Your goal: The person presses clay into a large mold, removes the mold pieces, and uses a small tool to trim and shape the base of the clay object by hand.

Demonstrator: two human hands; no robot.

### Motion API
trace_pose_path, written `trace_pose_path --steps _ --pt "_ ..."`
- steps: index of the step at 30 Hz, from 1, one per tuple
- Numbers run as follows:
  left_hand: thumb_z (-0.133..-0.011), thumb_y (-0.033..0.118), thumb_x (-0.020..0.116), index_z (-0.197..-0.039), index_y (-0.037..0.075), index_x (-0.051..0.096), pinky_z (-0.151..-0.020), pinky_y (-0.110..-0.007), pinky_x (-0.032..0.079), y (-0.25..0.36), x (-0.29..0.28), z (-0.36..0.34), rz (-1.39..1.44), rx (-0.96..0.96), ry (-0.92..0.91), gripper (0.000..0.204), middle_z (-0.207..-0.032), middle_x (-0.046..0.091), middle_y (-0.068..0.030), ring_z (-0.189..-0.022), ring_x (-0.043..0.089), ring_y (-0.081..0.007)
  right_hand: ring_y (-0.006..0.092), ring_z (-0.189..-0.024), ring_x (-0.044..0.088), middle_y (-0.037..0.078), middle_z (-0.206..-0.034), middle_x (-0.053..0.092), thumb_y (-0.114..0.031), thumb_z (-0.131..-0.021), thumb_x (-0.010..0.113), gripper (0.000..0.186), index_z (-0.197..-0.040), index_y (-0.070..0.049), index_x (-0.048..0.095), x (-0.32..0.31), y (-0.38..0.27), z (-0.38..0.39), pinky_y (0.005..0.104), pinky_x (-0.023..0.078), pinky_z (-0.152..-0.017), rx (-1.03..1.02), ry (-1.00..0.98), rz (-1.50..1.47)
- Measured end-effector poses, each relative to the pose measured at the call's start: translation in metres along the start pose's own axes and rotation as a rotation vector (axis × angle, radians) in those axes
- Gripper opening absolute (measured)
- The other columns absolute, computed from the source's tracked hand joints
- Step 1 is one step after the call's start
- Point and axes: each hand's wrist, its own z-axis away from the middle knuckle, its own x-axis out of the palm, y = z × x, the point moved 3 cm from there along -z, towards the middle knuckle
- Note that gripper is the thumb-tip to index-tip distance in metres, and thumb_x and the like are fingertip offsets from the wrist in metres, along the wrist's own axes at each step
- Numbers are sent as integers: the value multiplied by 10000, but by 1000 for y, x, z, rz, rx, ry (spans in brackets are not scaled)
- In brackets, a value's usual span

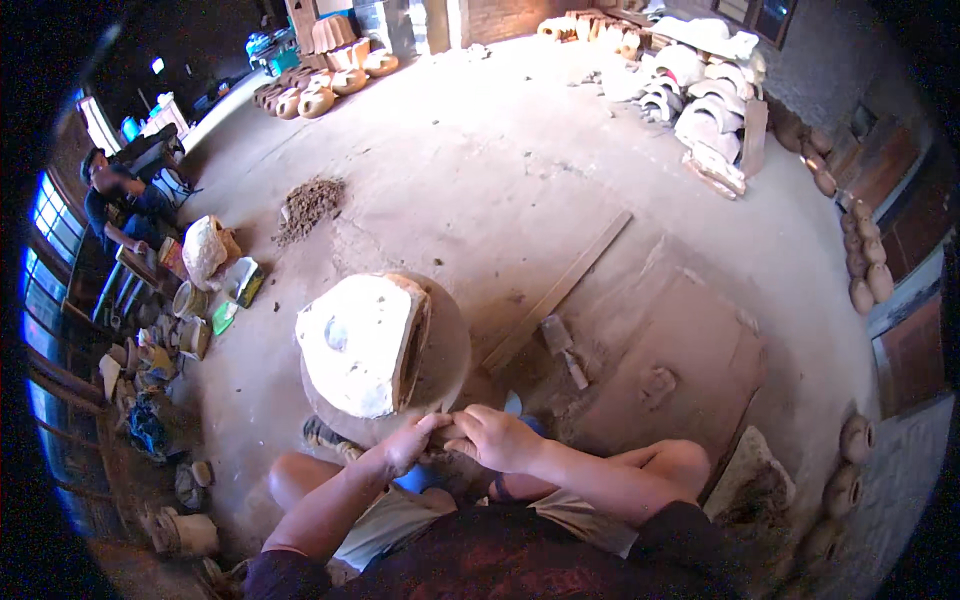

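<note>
My left hand [408, 443] and my right hand [496, 437] meet in front of my lap, fingers closed and tips close together. Whatever may be pinched between them is too small or hidden to make out. Just beyond the hands a bulky white plaster mould [362, 340], with a round hollow on its top, rests on a round turntable [452, 345]. Its right side shows a dark, open gap. Neither hand appears to be gripping the mould, though the left is close to its near edge.
Right of the turntable lie a long wooden plank [565, 285], a wooden paddle-like tool [564, 350] and a broad clay-dusted board [690, 350]. Crumbled clay [312, 208] is heaped farther off. Clutter and a second mould [207, 252] line the left, where another person [125, 200] sits. Clay pots [845, 490] stand at right.
</note>
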Motion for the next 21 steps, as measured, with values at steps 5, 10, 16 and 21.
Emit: trace_pose_path --steps 5,10,16,21 --pt "-1074 519 574 -1131 64 692 -594 -230 450 -10 0 -1 255 -242 -514 473 -890 681 2 -723 608 -89 360 -799 691 162 -903 637 -297 -984 731 304 -982 -4 651 -2 0 5 453 585 -699 25 -185 124" --pt "-1016 317 698 -1089 -1 692 -779 -359 552 24 -10 1 -453 478 68 326 -880 710 -106 -840 661 -169 406 -852 716 188 -980 703 -199 -933 764 282 -1099 18 695 2 3 -6 477 587 -772 182 87 -168" --pt "-1018 168 666 -961 -30 627 -711 -350 513 96 -58 -8 -435 951 670 211 -793 638 -99 -772 592 -146 213 -893 737 128 -966 771 -93 -946 736 96 -962 0 751 -2 42 -28 366 580 -806 492 459 -265" --pt "-986 293 728 -1187 55 623 -825 -451 535 165 -127 -47 -884 835 843 328 -962 718 -189 -891 681 -378 232 -937 743 155 -1014 768 -145 -952 773 366 -1262 40 711 46 91 -57 347 580 -873 590 472 -352"
